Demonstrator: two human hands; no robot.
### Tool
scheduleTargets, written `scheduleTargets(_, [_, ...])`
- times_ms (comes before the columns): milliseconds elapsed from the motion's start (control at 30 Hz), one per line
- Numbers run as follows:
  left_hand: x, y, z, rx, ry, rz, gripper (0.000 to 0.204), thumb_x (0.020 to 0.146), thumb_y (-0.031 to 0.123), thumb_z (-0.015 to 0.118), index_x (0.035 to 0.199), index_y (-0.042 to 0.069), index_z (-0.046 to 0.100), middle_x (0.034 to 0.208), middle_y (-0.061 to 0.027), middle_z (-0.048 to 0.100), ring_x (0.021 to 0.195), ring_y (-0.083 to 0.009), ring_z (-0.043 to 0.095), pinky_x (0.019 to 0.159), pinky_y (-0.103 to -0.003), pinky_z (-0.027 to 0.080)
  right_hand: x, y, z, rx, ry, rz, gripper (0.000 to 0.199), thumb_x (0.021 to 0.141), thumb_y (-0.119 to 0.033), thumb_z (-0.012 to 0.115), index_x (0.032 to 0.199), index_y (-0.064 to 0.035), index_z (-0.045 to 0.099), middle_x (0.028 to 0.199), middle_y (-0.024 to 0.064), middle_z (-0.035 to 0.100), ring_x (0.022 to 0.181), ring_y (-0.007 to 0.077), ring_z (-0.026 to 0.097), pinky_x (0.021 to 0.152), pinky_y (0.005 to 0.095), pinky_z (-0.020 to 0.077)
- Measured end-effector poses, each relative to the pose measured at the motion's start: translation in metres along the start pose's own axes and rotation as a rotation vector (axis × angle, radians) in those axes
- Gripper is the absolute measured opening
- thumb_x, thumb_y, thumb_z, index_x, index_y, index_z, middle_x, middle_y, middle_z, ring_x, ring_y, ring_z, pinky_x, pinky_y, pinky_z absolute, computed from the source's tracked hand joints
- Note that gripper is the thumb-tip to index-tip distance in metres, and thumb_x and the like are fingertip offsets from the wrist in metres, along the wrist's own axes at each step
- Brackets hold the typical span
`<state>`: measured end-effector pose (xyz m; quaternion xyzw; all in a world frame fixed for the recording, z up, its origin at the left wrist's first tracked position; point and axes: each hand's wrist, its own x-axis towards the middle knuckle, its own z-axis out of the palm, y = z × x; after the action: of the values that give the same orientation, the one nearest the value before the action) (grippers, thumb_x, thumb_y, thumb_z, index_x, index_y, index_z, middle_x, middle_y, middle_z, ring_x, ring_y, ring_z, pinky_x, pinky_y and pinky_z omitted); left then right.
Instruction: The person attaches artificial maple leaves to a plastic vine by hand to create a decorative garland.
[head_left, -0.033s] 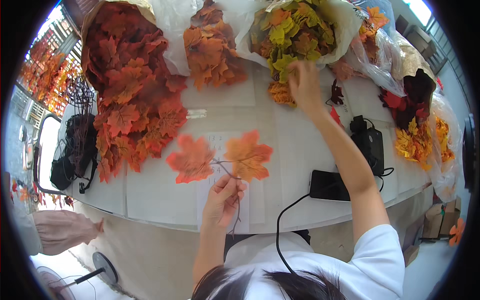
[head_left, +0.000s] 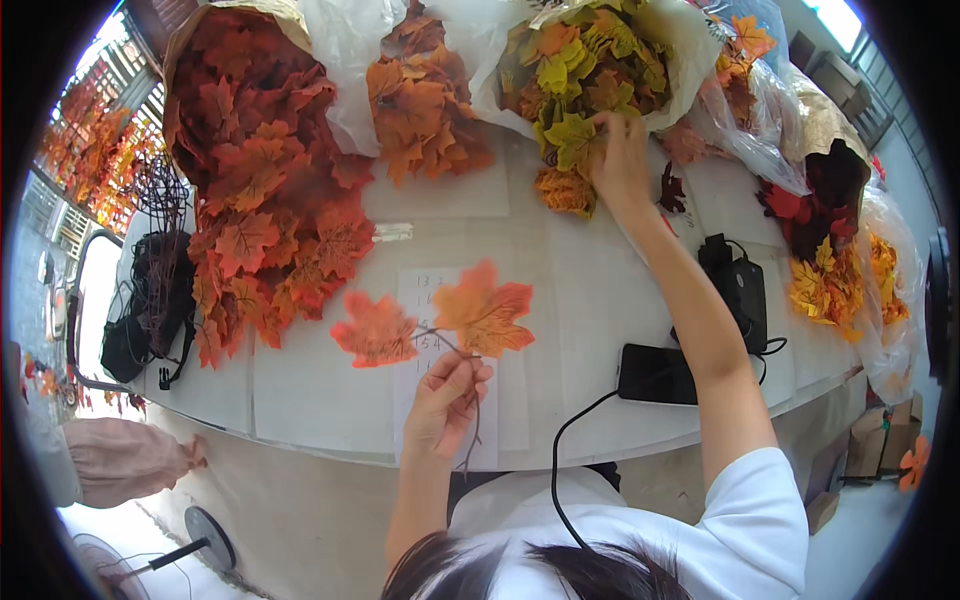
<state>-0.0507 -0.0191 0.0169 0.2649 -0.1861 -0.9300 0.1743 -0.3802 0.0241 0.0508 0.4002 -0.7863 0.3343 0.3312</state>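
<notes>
Far left of the left hand's fingers, a black bag sits near the edge of the counter, thin dark twigs rising over it. Next, up and to the left of those fingers, red leaves spill from a paper bag down toward the near side. Ahead of the same fingers, beyond a bare stretch, lie orange leaves. The left thumb and fingers are pressed together, pinching a forked stem; its lower end hangs beneath the hand. Just above the fingertips, one branch carries a red-orange leaf on the left and the other an orange leaf on the right. A paper sheet with handwriting lies below both leaves and the fingers. The right hand reaches well ahead and to the right; its bent fingers touch the edge of a yellow-green leaf, though I cannot tell whether they pinch it. Green leaves fill an open bag just beyond these fingers, and an orange-yellow bunch lies just nearer and to their left. Right of them is a dark leaf. Nearer the person than the right fingers lie a phone and a black device. Farther right of those fingers are dark red leaves and yellow leaves.
</notes>
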Motion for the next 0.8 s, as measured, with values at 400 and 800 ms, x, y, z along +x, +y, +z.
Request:
scheduleTargets(400, [0.021, 0.007, 0.011, -0.411, 0.083, -0.158, 0.013, 0.079, 0.015, 0.058, 0.087, 0.005, 0.053, 0.075, -0.0001, 0.053, 0.068, -0.0077, 0.051, 0.049, -0.016, 0.041, -0.042, -0.077, -0.083, 1.042, -0.588, 0.168, 0.009, 0.072, -0.002, 0.061, 0.08, -0.0036, 0.058, 0.076, 0.0037, 0.057, 0.07, 0.0128, 0.057, 0.06, 0.0239, 0.0454])
scheduleTargets(800, [0.0, -0.011, 0.042, 0.047, 0.139, 0.149, 0.01, 0.079, 0.02, 0.058, 0.077, 0.01, 0.057, 0.077, 0.0022, 0.055, 0.071, -0.0085, 0.051, 0.065, -0.027, 0.043, -0.106, -0.138, -0.083, 1.428, -0.675, 0.868, 0.011, 0.065, 0.002, 0.066, 0.072, -0.0013, 0.057, 0.07, 0.0031, 0.057, 0.066, 0.0088, 0.052, 0.062, 0.0223, 0.0413])
